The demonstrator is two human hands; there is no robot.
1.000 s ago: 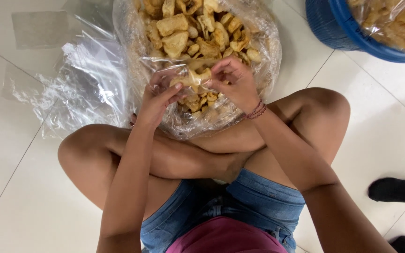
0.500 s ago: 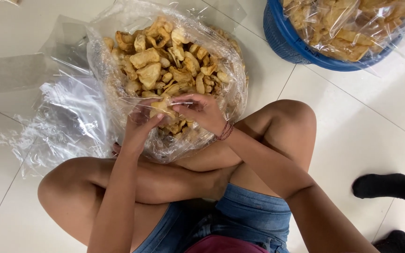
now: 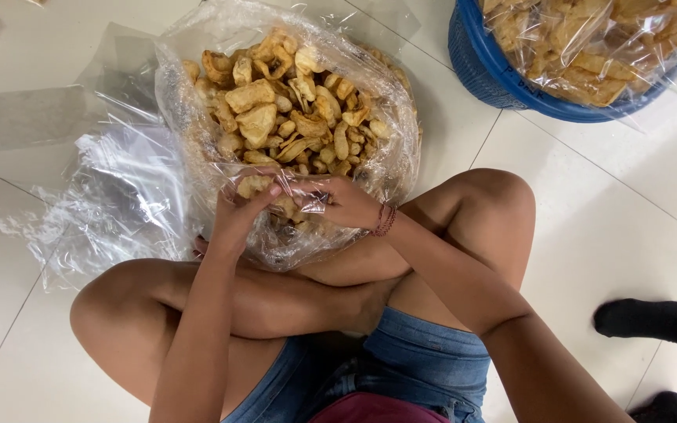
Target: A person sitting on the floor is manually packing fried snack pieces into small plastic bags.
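Clear plastic bag (image 3: pixel 197 117) of fried snacks (image 3: pixel 291 110) | both hands (image 3: pixel 237 211) (image 3: pixel 346 202) pinch small packet (image 3: pixel 291 196)

A white tiled floor (image 3: pixel 605 227) carries a large clear bag of fried snacks (image 3: pixel 291 117), loose plastic bags (image 3: pixel 111 196) left, blue basket (image 3: pixel 487 70) far right.

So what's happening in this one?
A person sits cross-legged on a white tile floor with a large clear plastic bag of fried snack pieces in front of them. The left hand and right hand meet at the bag's near edge, gripping a small clear packet of the pieces between them. A blue basket holding more bagged snacks stands to the upper right, and loose plastic sheets lie to the left.
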